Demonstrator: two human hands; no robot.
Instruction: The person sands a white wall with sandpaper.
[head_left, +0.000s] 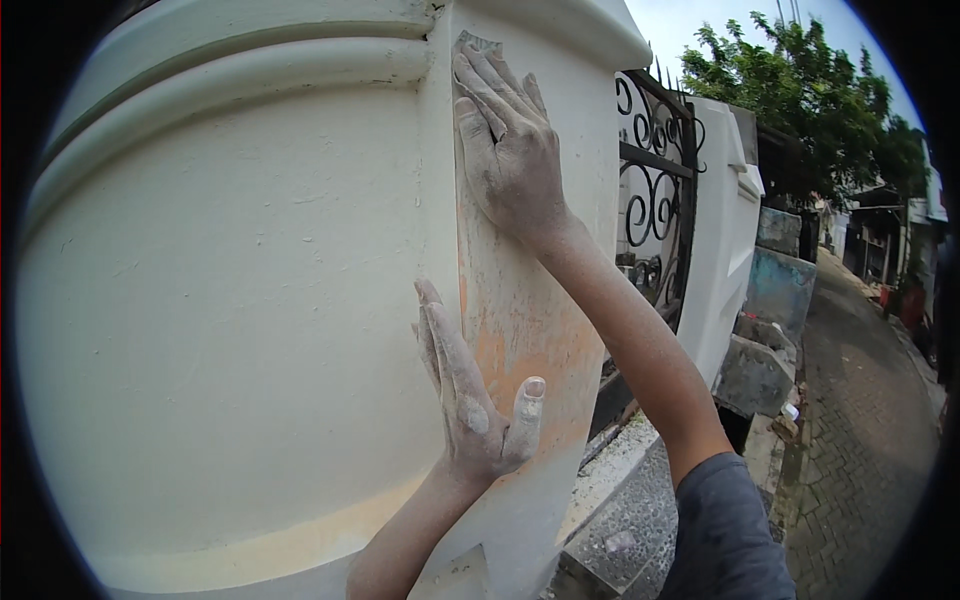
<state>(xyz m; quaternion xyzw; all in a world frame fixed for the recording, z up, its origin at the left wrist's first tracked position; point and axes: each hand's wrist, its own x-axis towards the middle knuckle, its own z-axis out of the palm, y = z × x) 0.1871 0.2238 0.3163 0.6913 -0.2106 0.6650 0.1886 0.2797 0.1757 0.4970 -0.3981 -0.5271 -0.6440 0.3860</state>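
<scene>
My right hand reaches up and lies flat near the top of a white pillar face with bare orange and grey worn patches. Under its fingers is a thin grey sheet that looks like sandpaper; only its edges show past the fingertips and beside the palm. Lower down, my left hand rests against the pillar's corner, fingers stretched upward and thumb apart, with nothing seen in it. Pale dust coats both hands and forearms.
A broad cream wall with a curved moulding fills the left side. Right of the pillar stand a black scrollwork iron fence and a pebbled ledge. Concrete blocks border a paved lane beyond.
</scene>
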